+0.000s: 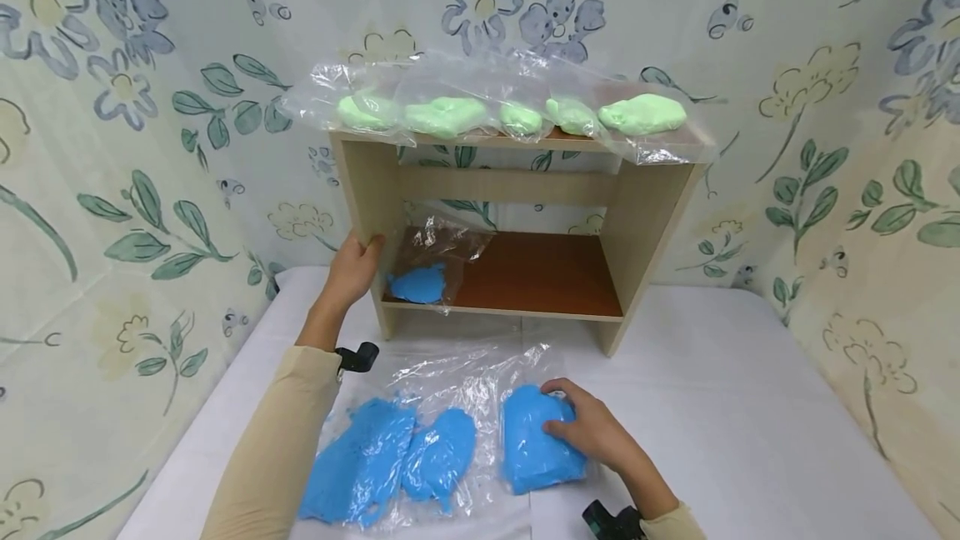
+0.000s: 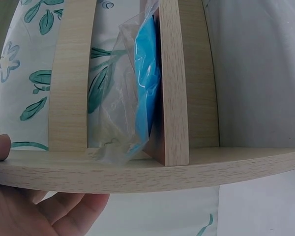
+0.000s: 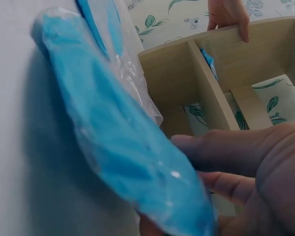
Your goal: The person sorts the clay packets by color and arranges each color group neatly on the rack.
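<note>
My left hand (image 1: 352, 272) grips the left side panel of a small wooden shelf (image 1: 367, 190); in the left wrist view its thumb and fingers lie on opposite faces of the panel. With my right hand (image 1: 600, 433) I hold a clear bag of blue, dough-like material (image 1: 534, 448), thumb and fingers at its upper right. The right wrist view shows this bag (image 3: 118, 128) tilted above the white surface. To its left lie more bagged blue pieces, one large (image 1: 360, 461) and one smaller (image 1: 441, 452). A bagged blue piece (image 1: 420, 284) sits on the lower shelf board, at the left.
Several clear bags with pale green lumps (image 1: 446, 115) lie along the shelf's top. The shelf stands at the back of a table with a white cover (image 1: 720, 407). Floral cloth (image 1: 225, 15) hangs behind and at both sides.
</note>
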Tool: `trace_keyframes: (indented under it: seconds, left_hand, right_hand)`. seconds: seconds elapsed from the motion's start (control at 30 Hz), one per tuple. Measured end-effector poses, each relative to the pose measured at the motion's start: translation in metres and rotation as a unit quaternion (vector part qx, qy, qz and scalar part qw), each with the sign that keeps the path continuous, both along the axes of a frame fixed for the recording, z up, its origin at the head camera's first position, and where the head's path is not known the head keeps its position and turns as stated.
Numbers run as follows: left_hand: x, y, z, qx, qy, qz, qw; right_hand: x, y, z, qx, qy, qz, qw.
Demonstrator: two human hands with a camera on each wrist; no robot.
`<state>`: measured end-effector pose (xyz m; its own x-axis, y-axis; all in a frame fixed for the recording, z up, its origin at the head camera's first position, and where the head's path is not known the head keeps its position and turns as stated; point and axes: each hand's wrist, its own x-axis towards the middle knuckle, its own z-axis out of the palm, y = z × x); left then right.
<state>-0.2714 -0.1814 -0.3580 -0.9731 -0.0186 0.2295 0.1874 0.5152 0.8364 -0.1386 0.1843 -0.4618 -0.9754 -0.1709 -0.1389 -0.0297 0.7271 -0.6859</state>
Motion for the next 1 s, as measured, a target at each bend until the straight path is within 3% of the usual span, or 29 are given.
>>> trace_keyframes:
  seconds: [0.17,0.63,1.0]
  left_hand:
    - [0.0,0.0,-0.001,-0.003,0.007,0.003,1.0]
    - [0.0,0.001,-0.002,0.001,-0.004,0.005,1.0]
    - [0.001,0.002,-0.002,0.001,0.007,0.0,1.0]
  right_hand:
    - [0.0,0.008,0.004,-0.019,0.03,0.011,0.9993]
    - [0.018,0.03,0.042,-0.017,0.095,0.096,0.9907]
    - [0.026,0.032,0.071,-0.028,0.136,0.107,0.9844]
